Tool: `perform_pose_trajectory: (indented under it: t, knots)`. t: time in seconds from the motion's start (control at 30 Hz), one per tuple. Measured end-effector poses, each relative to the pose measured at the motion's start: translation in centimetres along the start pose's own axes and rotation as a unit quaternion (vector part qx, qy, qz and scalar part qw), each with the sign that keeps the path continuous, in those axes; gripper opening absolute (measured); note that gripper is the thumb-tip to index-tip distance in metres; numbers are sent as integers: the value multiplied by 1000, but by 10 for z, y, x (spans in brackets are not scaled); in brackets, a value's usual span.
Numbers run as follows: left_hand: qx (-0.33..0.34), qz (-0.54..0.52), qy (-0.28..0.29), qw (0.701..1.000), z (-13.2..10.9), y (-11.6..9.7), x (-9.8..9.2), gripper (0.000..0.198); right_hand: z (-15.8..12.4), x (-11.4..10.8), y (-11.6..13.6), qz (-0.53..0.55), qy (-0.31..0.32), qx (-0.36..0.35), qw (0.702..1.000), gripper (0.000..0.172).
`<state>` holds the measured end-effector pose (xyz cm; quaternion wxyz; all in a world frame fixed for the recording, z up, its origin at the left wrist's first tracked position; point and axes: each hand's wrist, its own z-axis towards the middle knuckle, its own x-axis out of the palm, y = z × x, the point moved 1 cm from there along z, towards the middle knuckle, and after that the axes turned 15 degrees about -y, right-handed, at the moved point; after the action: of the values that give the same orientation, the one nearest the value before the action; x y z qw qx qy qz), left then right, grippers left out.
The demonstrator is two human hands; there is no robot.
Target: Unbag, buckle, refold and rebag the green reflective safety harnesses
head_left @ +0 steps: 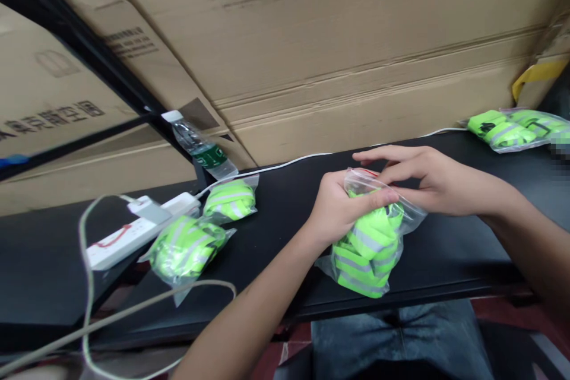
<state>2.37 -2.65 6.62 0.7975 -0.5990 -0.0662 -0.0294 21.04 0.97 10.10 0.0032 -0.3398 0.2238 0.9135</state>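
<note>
A clear zip bag [369, 246] holding folded neon green fabric with grey reflective stripes is between my hands at the front of the black table [276, 243]. My left hand [341, 205] grips the bag's upper left part, its thumb lying across the front near the opening. At the top right edge of the bag is my right hand [427, 178], its thumb and a finger closed on the plastic while another finger stretches out to the left. The bag's red seal line shows at the top.
Two similar bags [187, 249] [230, 199] lie at the left by a white power strip [133, 234] with cables. A water bottle [202, 148] leans behind them. More green bags [505, 130] sit at the far right. Cardboard [333, 41] stands behind the table.
</note>
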Motion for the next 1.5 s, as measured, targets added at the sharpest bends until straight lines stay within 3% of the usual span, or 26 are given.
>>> perform_pose_trajectory:
  t: [0.13,0.23,0.33,0.5,0.73,0.93,1.13,1.23,1.33,1.5]
  knots:
    - [-36,-8,-27,999,1,1,0,31,2,-5,6,51,76,32,995,31]
    - [-22,-9,-46,999,2,4,0,24,3,-7,11,92,83,77,989,35]
    - [6,-16,-76,997,1,6,-1,19,1,-4,12,86,36,88,992,31]
    - [33,-50,-123,991,1,8,-8,16,-2,0,3,30,-146,63,987,19]
    - [52,-23,-143,988,4,10,-16,20,-3,-9,-7,35,-105,97,989,21]
    - [76,-15,-119,990,-1,0,-9,23,-2,-6,0,59,-85,59,993,18]
    - [75,-11,-129,989,-3,0,-8,28,-6,-4,-1,-67,-99,-37,992,26]
    - [78,-15,-132,988,-2,3,-9,27,-9,-1,-5,-121,-130,-53,983,32]
    - [74,-10,-134,988,-3,5,-9,22,-9,3,-7,-117,-159,-12,980,30]
    - [47,-12,-160,986,-4,9,-10,21,-7,9,-7,-19,-161,133,978,29]
